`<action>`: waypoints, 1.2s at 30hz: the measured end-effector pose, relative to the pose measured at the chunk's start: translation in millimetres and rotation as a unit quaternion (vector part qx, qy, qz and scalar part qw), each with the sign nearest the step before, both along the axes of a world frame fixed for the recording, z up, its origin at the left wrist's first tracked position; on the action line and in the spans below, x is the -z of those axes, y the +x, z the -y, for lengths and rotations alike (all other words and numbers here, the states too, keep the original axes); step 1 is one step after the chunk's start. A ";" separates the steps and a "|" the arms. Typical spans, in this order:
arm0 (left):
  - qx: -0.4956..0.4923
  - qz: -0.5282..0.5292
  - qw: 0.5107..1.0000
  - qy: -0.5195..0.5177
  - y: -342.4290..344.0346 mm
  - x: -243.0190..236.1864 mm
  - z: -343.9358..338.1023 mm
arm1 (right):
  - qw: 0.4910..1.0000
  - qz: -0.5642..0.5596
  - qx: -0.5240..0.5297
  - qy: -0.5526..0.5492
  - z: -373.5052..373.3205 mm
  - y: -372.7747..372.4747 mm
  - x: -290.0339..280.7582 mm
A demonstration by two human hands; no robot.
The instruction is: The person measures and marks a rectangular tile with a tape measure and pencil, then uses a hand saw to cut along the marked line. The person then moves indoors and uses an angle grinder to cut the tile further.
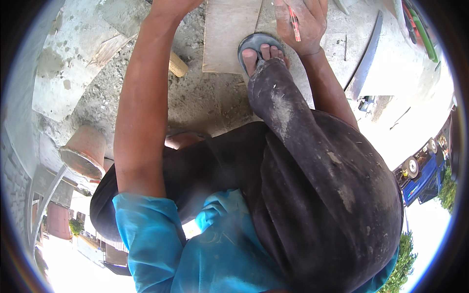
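Note:
At the top edge my right hand (305,27) is closed around a slim red pencil (294,23), which lies slantwise against the hand. Beneath my sandalled foot (266,51) lies a flat, pale wooden board (227,36), running up past the top of the picture. My left hand (176,6) reaches the top edge left of the board; its fingers are cut off, so what they touch is hidden. Right of my right wrist lies a long grey blade (367,58), curved in this view, like a handsaw's. A thin nail-like piece (345,48) lies between them.
A short wooden stick (178,65) lies on the rough, dusty ground beside my left forearm. Scrap sheets (68,58) lie farther left, above a tipped clay-coloured bucket (84,149). Green-handled tools (424,34) lie far right, and a blue vehicle (422,178) stands beyond.

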State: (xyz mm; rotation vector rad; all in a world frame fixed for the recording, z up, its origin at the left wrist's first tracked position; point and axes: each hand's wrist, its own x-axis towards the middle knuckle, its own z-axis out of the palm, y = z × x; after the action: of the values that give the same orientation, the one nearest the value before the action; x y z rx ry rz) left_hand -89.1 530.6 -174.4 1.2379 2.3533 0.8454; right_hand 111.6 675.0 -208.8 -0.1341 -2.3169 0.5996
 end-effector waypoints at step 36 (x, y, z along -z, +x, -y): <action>0.027 -0.018 0.999 0.034 -5.0 4.6 -0.6 | 0.989 0.091 -0.011 -0.113 25.1 -45.6 -15.3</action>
State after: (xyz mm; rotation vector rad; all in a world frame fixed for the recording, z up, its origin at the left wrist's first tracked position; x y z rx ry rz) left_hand -94.1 531.1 -179.0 1.3496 2.3258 0.9004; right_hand 66.0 649.9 -193.6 -0.2798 -2.4202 0.8941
